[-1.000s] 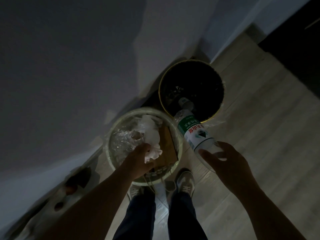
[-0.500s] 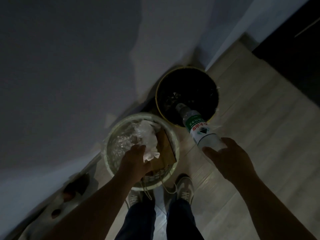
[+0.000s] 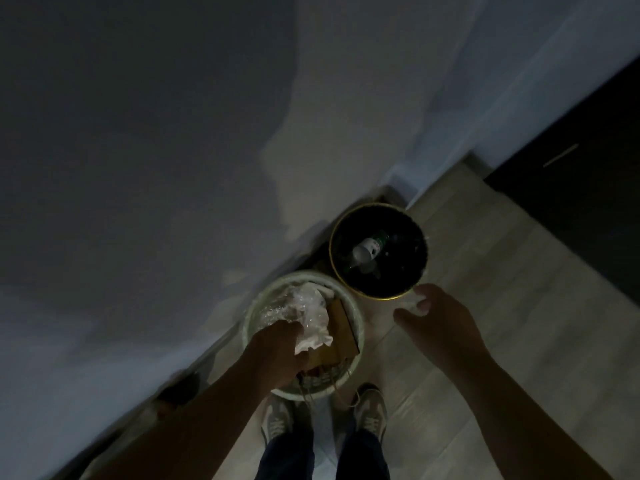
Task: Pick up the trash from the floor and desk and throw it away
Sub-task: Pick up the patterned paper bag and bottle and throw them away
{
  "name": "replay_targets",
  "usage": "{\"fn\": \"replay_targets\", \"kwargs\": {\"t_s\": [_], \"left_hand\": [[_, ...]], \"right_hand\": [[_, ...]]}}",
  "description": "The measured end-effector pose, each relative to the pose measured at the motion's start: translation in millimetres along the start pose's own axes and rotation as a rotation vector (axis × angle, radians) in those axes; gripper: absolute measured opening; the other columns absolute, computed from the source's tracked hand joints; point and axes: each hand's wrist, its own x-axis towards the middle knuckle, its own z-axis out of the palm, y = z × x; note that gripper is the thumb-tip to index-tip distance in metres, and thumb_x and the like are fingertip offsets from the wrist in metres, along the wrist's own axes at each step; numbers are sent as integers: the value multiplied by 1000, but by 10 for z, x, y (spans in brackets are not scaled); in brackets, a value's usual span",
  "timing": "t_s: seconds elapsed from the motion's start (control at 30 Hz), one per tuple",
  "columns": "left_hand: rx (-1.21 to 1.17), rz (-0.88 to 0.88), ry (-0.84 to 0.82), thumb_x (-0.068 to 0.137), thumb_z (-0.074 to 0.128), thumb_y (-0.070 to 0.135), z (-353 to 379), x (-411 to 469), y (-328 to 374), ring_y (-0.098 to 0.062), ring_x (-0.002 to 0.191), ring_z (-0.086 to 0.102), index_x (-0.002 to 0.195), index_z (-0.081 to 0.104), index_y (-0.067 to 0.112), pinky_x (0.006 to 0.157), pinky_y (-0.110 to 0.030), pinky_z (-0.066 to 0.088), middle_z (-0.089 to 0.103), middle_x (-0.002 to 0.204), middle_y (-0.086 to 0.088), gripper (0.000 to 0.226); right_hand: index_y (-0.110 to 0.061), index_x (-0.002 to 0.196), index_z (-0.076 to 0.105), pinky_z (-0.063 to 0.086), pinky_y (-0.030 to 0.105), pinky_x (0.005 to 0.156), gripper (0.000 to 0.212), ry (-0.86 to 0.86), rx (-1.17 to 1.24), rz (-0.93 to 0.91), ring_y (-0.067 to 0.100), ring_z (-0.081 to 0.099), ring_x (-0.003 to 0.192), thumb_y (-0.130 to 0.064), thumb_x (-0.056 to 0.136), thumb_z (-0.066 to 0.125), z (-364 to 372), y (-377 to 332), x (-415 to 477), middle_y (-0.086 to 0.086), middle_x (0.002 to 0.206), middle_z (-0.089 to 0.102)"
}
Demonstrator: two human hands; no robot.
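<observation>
Two round bins stand on the floor by the wall. A clear plastic bottle (image 3: pixel 369 251) with a green and white label lies inside the dark bin with the gold rim (image 3: pixel 381 296). My right hand (image 3: pixel 440 318) hovers just in front of that bin, fingers apart and holding nothing. My left hand (image 3: pixel 278 351) reaches into the pale bin (image 3: pixel 358 315) and pinches a crumpled white tissue (image 3: pixel 313 323). Clear plastic wrap (image 3: pixel 277 308) and a piece of brown cardboard (image 3: pixel 341 327) fill that bin beside the tissue.
A white wall (image 3: pixel 173 168) runs along the left behind both bins. Light wood-look flooring (image 3: pixel 502 306) spreads to the right, with a dark doorway area (image 3: pixel 588 188) at the far right. My two shoes (image 3: pixel 372 414) stand right in front of the pale bin. The room is dim.
The bottle has left my right hand and dropped into the dark bin; that hand is now spread and empty. My left hand stays on the tissue in the pale bin.
</observation>
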Motion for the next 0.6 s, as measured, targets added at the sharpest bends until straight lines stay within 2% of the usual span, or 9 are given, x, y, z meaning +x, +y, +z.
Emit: {"fn": "replay_targets", "kwargs": {"t_s": [0.1, 0.27, 0.43, 0.53, 0.6], "left_hand": [[46, 24, 19, 94, 49, 41, -377, -241, 62, -16, 130, 41, 139, 40, 22, 102, -24, 31, 45, 140, 0, 50], [44, 71, 77, 95, 49, 39, -1111, -816, 270, -14, 130, 40, 140, 38, 20, 103, -22, 27, 44, 141, 0, 50], [12, 156, 182, 93, 55, 38, -1836, -1673, 516, -12, 122, 46, 133, 47, 22, 98, -19, 29, 51, 129, 2, 44], [-132, 191, 295, 85, 70, 25, -2328, -2253, 661, -23, 109, 57, 117, 62, 9, 96, -29, 41, 61, 116, -7, 37], [-122, 189, 383, 84, 70, 26, -2684, -2612, 781, -20, 105, 58, 117, 62, 10, 94, -25, 43, 62, 115, -4, 37]], "right_hand": [[-21, 128, 53, 47, 31, 85, 51, -4, -19, -7, 23, 58, 107, -32, 81, 67, -173, -157, -269, 5, 117, 60], [-19, 121, 58, 44, 26, 78, 44, 15, -72, -85, 20, 60, 100, -30, 80, 68, -599, -535, -817, 0, 100, 60], [-20, 113, 61, 40, 21, 71, 34, 44, -169, -230, 14, 61, 92, -33, 81, 65, -1092, -1009, -1465, -3, 98, 66], [-20, 111, 62, 42, 22, 72, 29, 45, -197, -333, 12, 60, 91, -33, 85, 62, -1452, -1354, -1868, -6, 95, 63], [-20, 113, 60, 43, 21, 73, 30, 19, -194, -435, 10, 58, 88, -33, 86, 63, -1768, -1616, -2131, -8, 95, 60]]}}
